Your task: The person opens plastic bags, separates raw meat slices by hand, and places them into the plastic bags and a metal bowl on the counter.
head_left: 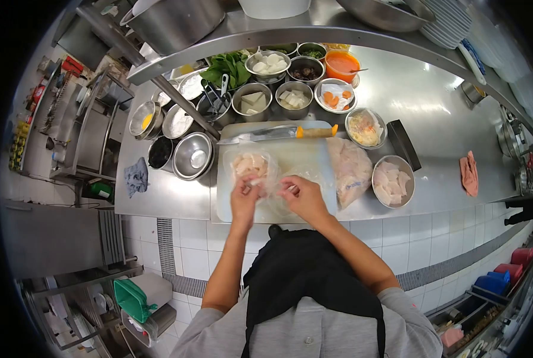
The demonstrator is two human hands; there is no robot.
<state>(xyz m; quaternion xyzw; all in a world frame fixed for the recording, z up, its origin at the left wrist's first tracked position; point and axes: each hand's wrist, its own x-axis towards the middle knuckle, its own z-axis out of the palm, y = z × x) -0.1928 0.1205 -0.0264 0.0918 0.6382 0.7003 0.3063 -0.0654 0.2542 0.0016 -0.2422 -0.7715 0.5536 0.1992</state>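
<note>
A clear plastic bag point(270, 165) with pale, raw-looking meat pieces point(249, 164) inside lies on the white cutting board point(227, 206). My left hand point(246, 196) pinches the bag's plastic just below the meat. To its right, my right hand point(305, 198) has its fingertips closed on another part of the thin plastic. Beyond both hands, a large knife point(260, 136) rests across the far side of the board. A bigger bag of pale meat point(348, 172) sits at the board's right edge, beside a steel bowl of sliced pale meat point(391, 182).
Steel bowls of ingredients crowd the back, among them tofu blocks point(253, 102) and leafy greens point(227, 70). An orange tub point(341, 64) stands behind. A steel shelf point(314, 31) overhangs the counter. Cloths lie left point(136, 177) and right point(469, 174).
</note>
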